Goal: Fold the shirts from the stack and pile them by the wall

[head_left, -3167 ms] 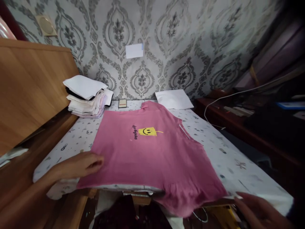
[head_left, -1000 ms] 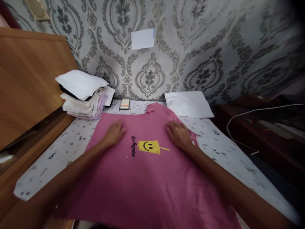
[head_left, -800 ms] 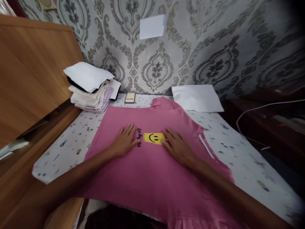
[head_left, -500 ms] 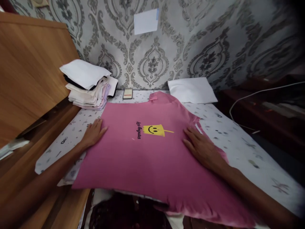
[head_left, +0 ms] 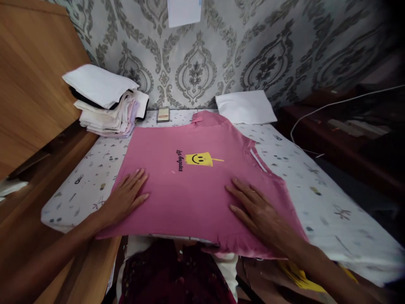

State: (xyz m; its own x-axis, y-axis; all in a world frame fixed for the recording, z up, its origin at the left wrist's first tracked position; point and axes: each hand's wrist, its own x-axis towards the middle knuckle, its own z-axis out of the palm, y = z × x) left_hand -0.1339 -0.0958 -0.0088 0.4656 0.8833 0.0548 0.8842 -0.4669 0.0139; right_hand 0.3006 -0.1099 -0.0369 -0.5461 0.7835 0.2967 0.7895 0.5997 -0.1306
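A pink T-shirt (head_left: 183, 198) lies spread sideways across the covered table (head_left: 319, 211), its neckline to the right. A yellow smiling cup print (head_left: 199, 159) and the lettering "Los Angeles" show on its front. On the shirt's left part, near the hem, my left hand (head_left: 126, 196) rests flat with the fingers spread. My right hand (head_left: 256, 207) lies palm down on the right part, fingers apart, below the neck opening. Neither hand grips the cloth. The shirt's near edge reaches the table's front edge.
At the back left stands a stack of folded clothes (head_left: 107, 105) beside a wooden panel (head_left: 34, 76). A small box (head_left: 163, 114) sits by the wall. A white folded cloth (head_left: 247, 107) lies at the back right. A white cable (head_left: 335, 101) hangs at the right.
Both hands have slid nearer to me over the shirt, the left also moving further onto it. The near right part of the shirt is now drawn up and flatter. The view has tilted down.
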